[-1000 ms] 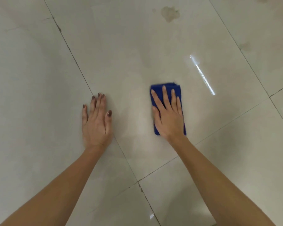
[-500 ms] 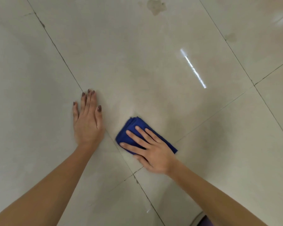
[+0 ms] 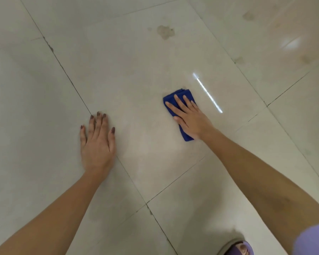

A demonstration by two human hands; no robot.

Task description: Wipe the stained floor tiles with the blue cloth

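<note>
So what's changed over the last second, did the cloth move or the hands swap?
The right hand swept the blue cloth in toward the left hand, then back out away from it, pressing it flat throughout; no swap. The left hand stayed planted palm-down on the tile seam. The brown stain farther ahead is still unwiped.

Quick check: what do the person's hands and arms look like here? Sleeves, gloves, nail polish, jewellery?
Both forearms are bare, with no gloves, and no rings or watch visible. The left hand has dark brownish-purple polished nails. The right hand shows no polish that I can make out. A lilac fabric edge, possibly clothing, shows at bottom right.
</note>
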